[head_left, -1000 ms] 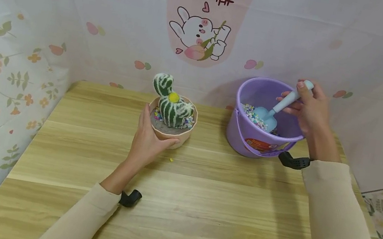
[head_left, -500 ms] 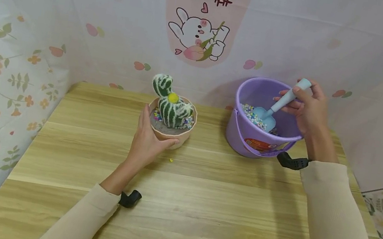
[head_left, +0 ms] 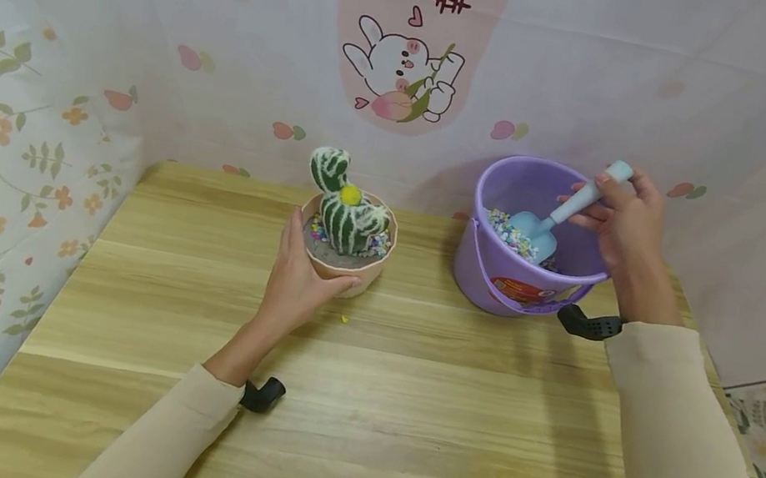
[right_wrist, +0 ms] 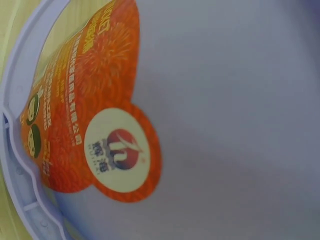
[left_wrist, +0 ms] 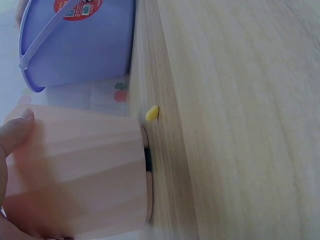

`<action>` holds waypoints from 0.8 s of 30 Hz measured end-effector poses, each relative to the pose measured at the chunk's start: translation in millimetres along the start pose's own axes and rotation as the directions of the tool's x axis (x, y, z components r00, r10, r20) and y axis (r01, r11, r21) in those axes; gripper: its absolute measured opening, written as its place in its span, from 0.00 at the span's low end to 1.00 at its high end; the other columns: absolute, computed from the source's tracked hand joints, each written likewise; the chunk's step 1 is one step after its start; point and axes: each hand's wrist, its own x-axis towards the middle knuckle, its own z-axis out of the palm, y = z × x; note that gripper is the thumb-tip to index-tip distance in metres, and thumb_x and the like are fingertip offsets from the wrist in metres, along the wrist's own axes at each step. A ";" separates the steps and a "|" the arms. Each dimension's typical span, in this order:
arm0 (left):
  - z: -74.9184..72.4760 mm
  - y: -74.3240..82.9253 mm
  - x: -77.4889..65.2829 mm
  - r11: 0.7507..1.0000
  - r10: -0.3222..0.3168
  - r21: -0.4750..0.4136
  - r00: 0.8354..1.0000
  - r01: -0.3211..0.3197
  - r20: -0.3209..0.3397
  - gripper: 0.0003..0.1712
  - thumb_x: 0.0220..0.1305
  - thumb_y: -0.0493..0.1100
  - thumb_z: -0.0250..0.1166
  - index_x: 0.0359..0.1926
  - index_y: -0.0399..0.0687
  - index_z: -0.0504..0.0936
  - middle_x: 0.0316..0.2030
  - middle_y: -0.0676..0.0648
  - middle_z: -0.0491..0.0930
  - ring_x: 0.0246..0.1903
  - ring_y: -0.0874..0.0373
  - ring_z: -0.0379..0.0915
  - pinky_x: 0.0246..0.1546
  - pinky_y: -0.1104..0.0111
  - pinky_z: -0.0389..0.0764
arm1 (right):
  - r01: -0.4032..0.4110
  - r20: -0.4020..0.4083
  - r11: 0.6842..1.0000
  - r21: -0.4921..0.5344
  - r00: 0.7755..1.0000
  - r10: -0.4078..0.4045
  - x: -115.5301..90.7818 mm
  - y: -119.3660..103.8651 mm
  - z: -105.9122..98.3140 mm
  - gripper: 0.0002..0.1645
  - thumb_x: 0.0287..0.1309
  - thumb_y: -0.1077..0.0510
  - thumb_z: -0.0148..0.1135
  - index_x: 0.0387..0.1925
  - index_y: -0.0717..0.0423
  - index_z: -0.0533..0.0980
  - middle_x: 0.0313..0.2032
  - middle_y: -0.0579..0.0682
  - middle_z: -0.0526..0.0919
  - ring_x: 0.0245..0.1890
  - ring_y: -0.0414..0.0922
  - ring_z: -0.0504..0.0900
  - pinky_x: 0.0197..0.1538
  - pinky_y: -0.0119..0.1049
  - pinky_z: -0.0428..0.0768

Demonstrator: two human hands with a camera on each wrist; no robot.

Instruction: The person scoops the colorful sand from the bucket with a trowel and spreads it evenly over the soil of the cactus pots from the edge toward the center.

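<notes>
My left hand (head_left: pixel 300 280) grips the side of a pale peach flowerpot (head_left: pixel 360 276), with the thumb across its front. Grey soil and coloured pebbles fill the pot around a green and white striped cactus (head_left: pixel 347 226) topped by a yellow tuft. In the left wrist view the thumb (left_wrist: pixel 16 132) lies on the pot wall. At the right, my right hand (head_left: pixel 632 226) holds a light blue scoop (head_left: pixel 577 204) by its handle. The scoop's blade rests among small multicoloured pebbles (head_left: pixel 502 227) inside a purple bucket (head_left: pixel 488 269). Only the bucket's outside shows in the right wrist view.
A small yellow piece (left_wrist: pixel 152 113) lies on the wooden table (head_left: pixel 400 411) in front of the pot. The bucket's carrying handle (head_left: pixel 481 264) hangs down its front, above a red label (right_wrist: pixel 75 125). A printed cloth (head_left: pixel 234 36) backs the table.
The right hand and the scoop's handle shift very slightly over the bucket. The left hand stays on the pot.
</notes>
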 end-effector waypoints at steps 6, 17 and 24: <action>0.9 -1.2 0.1 1.000 0.007 -0.007 1.000 -0.007 -0.004 0.76 0.43 0.59 0.79 0.77 0.49 0.33 0.76 0.42 0.41 0.73 0.43 0.46 0.66 0.46 0.61 | -0.031 -0.080 0.998 0.053 0.996 0.035 1.4 -3.0 -3.3 0.06 0.65 0.67 0.57 0.40 0.63 0.68 0.25 0.64 0.84 0.27 0.60 0.87 0.26 0.49 0.83; 2.9 -2.4 0.0 1.000 0.025 -0.011 1.000 -0.025 0.004 0.75 0.44 0.59 0.79 0.77 0.48 0.34 0.76 0.42 0.40 0.72 0.42 0.47 0.65 0.45 0.63 | -0.095 -0.200 0.968 0.232 0.969 0.143 0.8 -14.0 -6.4 0.03 0.67 0.66 0.54 0.39 0.61 0.68 0.24 0.65 0.83 0.29 0.64 0.85 0.27 0.55 0.82; 1.6 -4.0 2.4 0.999 0.038 0.001 0.999 -0.038 -0.016 0.75 0.43 0.58 0.79 0.77 0.47 0.35 0.76 0.40 0.41 0.72 0.41 0.48 0.64 0.44 0.63 | -0.091 -0.260 0.933 0.349 0.947 0.190 0.1 -22.0 -1.6 0.14 0.65 0.66 0.58 0.48 0.54 0.66 0.27 0.64 0.82 0.31 0.66 0.85 0.31 0.59 0.80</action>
